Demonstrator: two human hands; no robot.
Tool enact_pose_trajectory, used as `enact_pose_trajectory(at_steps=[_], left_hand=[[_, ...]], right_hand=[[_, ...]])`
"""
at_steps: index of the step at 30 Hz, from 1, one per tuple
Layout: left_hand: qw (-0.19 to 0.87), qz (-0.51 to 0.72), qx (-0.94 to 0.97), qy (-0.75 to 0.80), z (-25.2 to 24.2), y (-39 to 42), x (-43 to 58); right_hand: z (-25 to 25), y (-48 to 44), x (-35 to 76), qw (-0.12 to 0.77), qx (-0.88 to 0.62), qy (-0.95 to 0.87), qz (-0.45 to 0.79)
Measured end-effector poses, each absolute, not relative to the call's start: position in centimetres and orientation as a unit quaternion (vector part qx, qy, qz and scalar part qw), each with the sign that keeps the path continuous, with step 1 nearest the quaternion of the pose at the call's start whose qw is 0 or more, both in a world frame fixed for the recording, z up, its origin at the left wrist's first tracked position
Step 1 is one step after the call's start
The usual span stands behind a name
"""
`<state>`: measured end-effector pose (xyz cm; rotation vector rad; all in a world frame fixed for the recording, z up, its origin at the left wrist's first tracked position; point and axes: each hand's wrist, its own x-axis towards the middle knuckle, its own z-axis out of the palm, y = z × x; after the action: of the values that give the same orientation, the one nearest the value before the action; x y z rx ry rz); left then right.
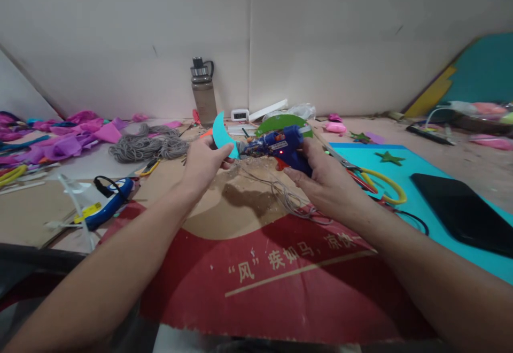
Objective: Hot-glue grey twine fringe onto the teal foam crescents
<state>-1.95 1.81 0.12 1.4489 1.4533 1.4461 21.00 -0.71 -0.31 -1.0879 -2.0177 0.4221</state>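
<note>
Head view: pinching blue moon [221,136] upright in left hand [205,156], gripping glue gun [289,140] sideways in right hand [325,174], pointing left, close to moon's bottom.

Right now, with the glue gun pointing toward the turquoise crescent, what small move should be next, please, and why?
Probably a light squeeze of the red trigger by the right hand: the blue glue gun shows a lit red light and points toward the lower end of the turquoise paper crescent, which the left hand grips.
</note>
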Motion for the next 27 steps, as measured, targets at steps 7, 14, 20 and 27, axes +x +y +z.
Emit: enact_pose_trajectory(at_steps=[7,14,20,27], left_hand=[[0.302,0.545,0.553,0.553,0.49,1.48,-1.72],[0.295,0.547,0.558,0.549,0.54,1.44,-1.61],[0.283,0.545,0.564,0.552,0.57,1.34,-1.55],[0.285,0.538,0.567,0.555,0.90,1.03,-1.46]], right_hand=[[-0.13,-1.00,20.93,0.378,-0.436,-0.802,0.153],[-0.07,-1.07,20.96,0.374,-0.447,-0.802,0.131],[-0.14,-1.08,20.98,0.369,-0.449,-0.808,0.101],[-0.17,-1.10,21.04,0.362,-0.455,-0.809,0.086]])
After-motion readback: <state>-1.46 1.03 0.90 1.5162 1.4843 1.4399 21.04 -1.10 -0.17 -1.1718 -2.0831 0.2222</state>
